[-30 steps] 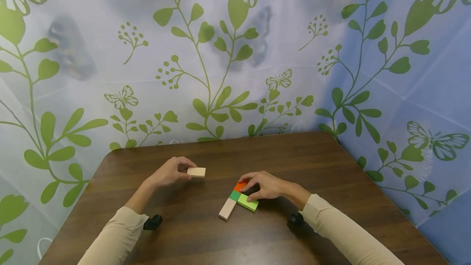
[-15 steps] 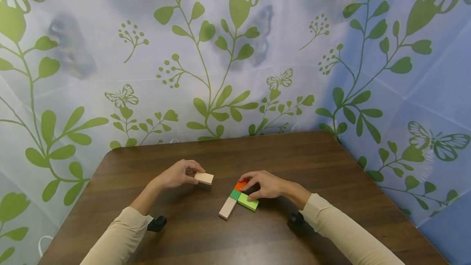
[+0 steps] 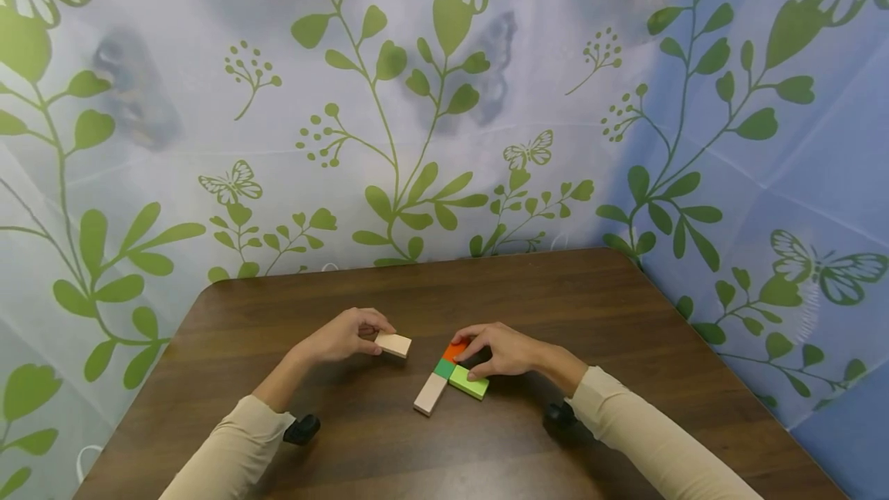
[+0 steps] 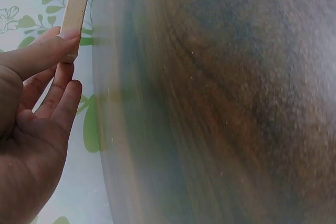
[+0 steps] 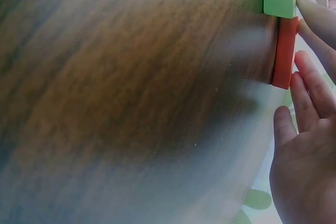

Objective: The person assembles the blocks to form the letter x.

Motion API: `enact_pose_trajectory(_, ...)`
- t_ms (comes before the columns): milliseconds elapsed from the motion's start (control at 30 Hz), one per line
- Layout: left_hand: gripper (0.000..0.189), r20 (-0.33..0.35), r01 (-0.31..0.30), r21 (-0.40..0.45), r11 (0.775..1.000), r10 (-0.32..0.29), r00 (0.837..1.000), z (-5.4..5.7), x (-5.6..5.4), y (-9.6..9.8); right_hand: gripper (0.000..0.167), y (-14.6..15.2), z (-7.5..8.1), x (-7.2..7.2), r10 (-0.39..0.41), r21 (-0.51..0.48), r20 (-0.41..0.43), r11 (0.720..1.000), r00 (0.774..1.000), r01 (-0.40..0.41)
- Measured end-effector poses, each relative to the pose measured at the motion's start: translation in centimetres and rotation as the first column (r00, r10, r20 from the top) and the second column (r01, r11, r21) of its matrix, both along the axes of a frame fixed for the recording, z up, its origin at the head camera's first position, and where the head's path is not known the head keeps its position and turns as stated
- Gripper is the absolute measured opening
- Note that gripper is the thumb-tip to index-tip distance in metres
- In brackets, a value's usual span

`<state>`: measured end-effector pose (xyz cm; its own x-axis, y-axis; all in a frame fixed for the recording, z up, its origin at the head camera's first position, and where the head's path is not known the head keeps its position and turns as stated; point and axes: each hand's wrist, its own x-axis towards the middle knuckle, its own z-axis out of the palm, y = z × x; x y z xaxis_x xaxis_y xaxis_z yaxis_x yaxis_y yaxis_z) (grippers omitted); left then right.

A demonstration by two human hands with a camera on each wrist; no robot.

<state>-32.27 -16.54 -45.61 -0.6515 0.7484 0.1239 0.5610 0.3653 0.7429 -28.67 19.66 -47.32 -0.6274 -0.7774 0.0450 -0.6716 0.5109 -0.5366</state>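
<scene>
In the head view my left hand (image 3: 347,336) pinches a pale wooden block (image 3: 393,345) by one end, between thumb and fingers. The left wrist view shows that block (image 4: 77,4) pointing away from the fingertips. My right hand (image 3: 510,349) reaches over a small group of blocks, its fingertips on an orange block (image 3: 452,352) and its thumb on a lime-green block (image 3: 469,384). A darker green block (image 3: 444,368) sits between the orange one and a pale pinkish block (image 3: 430,395). The held block is left of this group, apart from it.
The blocks lie on a brown wood-grain table (image 3: 333,454). A curtain (image 3: 417,99) with green leaves and butterflies hangs behind and to the right of the table. Black wrist devices (image 3: 302,430) hang below both sleeves.
My left hand has moved right and slightly toward me with the pale wooden block, bringing it closer to the group. My right hand and the group of blocks stay in place.
</scene>
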Motion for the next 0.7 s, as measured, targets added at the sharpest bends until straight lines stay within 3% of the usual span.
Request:
enact_pose_trajectory(367, 0.032, -0.042, 0.009, -0.018, 1.000, -0.010, 0.999, -0.3, 0.4, 0.9, 0.035, -0.1, -0.3, 0.0, 0.000, -0.012, 0.000, 1.000, 1.000, 0.000)
enact_pose_trajectory(700, 0.033, -0.010, 0.037, -0.020, 0.999, -0.037, 0.999, -0.8, 0.3, 2.1, 0.035, 0.2, -0.4, -0.1, -0.006, -0.015, 0.010, 1.000, 1.000, 0.006)
